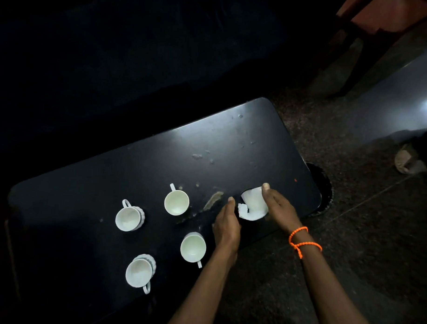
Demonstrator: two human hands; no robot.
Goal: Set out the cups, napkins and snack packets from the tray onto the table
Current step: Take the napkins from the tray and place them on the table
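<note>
4 white cups with handles (176, 202) stand left on the dark flat table (255, 141). Right hand (278, 205) holds white paper napkins (254, 205); left hand (226, 224) rests beside them, fingers straight.

You are in a dim home sitting room: a low dark table (159, 163) with teacups (176, 202) stands before a dark sofa (131, 55), on a speckled stone floor (355, 229).
</note>
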